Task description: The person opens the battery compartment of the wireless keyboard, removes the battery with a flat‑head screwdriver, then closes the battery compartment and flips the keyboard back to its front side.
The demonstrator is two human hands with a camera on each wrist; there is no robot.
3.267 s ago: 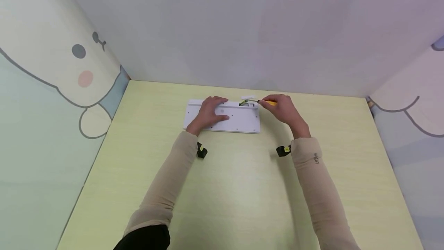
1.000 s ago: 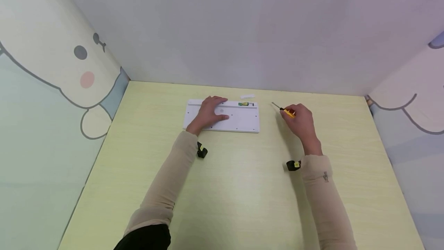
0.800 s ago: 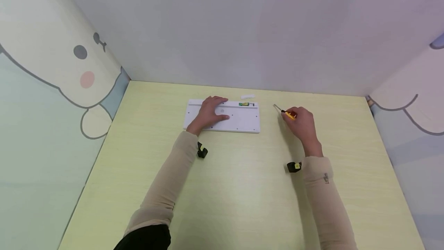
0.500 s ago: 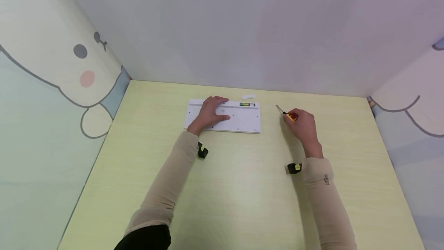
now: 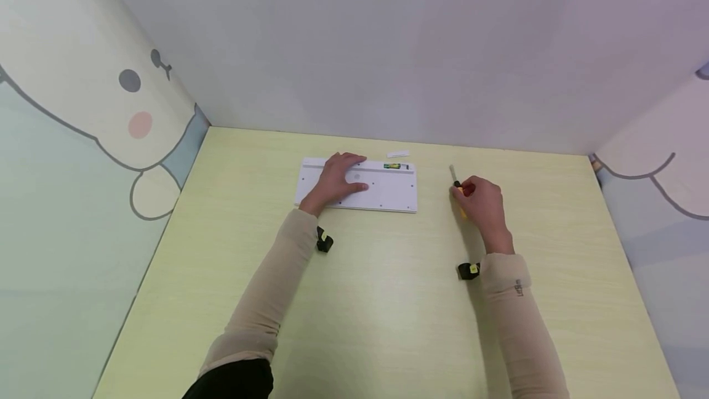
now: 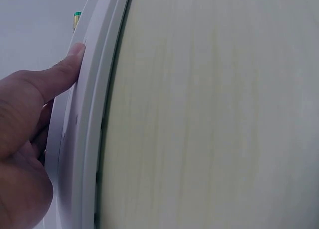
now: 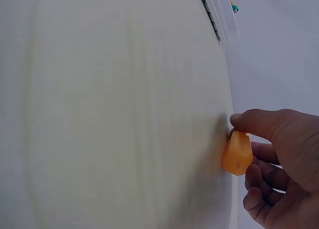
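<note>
Screwdriver (image 5: 457, 186) now farther from keyboard (image 5: 388, 193)

**Right wrist view: hand on an orange handle, low against the table**

The right hand (image 7: 279, 164) sits at the lower right of the frame, fingers curled, thumb stretched across the top. Thumb and fingers pinch an orange screwdriver handle (image 7: 237, 153), its rounded butt end facing the camera. The handle lies against or just above the pale yellow-green table (image 7: 114, 109); contact cannot be told. The shaft is hidden behind the handle. The table's wood grain fills most of the frame. At the upper right, well apart from the hand, is the edge of a white keyboard (image 7: 217, 14), a dark gap beneath it. A small green-and-yellow battery (image 7: 233, 5) shows on it. A plain pale wall (image 7: 279, 54) lies beyond.
</note>
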